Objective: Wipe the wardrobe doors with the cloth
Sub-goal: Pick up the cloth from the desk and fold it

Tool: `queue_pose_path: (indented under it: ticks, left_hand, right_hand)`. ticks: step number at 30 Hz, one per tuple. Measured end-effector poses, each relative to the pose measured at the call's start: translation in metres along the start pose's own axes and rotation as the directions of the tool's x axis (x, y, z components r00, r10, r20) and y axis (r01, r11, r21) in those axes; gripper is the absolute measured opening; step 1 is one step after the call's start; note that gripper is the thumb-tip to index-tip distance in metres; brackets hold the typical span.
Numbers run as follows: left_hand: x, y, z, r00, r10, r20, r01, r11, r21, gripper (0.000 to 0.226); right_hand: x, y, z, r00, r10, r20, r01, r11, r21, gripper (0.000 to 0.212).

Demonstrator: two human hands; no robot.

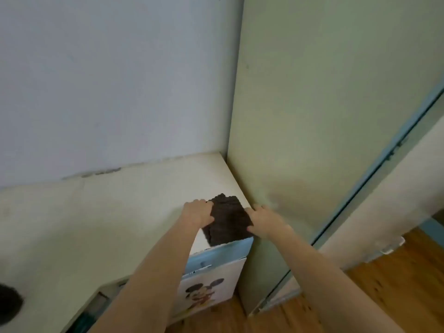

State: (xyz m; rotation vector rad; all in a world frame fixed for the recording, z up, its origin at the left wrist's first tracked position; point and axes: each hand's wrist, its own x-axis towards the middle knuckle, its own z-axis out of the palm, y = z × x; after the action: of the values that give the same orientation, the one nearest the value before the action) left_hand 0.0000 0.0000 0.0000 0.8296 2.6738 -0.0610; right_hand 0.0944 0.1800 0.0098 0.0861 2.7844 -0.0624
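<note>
Both your hands on the dark cloth (228,221), on top of the low cabinet (149,188), near right corner.

Your left hand (198,212) pinches the cloth's left edge, fingers curled onto it; your right hand (265,222) holds the right edge the same way. Cloth looks soft, light, limp and folded flat, so it will bunch; grip a folded edge or palm it. The tall pale wardrobe door (324,104) stands just right, untouched.
</note>
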Motion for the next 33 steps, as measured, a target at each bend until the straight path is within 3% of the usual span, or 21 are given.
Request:
queue_pose_path:
  ticks: [5,13,17,27,33]
  left_hand:
    - [0.026,0.003,0.029,0.999,0.009,0.034,-0.008,1.000,-0.027,0.058]
    - [0.054,0.012,0.040,1.000,-0.027,-0.001,0.027,0.998,0.055,0.061]
    - [0.058,0.014,0.044,0.999,-0.045,-0.016,0.046,0.997,0.057,0.060]
    - [0.058,0.013,0.043,0.998,0.052,-0.019,-0.053,0.995,-0.084,0.040]
    - [0.039,0.017,0.034,0.993,0.098,-0.064,-0.100,0.994,-0.035,0.032]
  right_hand:
    - [0.029,-0.008,0.031,0.998,0.004,0.058,-0.005,1.000,0.026,0.057]
    - [0.063,-0.006,0.037,1.000,0.005,-0.017,-0.004,0.996,0.092,0.062]
    - [0.072,-0.008,0.050,1.000,-0.007,0.029,0.003,0.992,0.123,0.068]
    - [0.078,-0.018,0.050,0.999,0.034,-0.006,-0.033,0.994,0.103,0.053]
    - [0.064,-0.024,0.032,1.000,-0.005,-0.019,0.005,1.000,0.010,0.044]
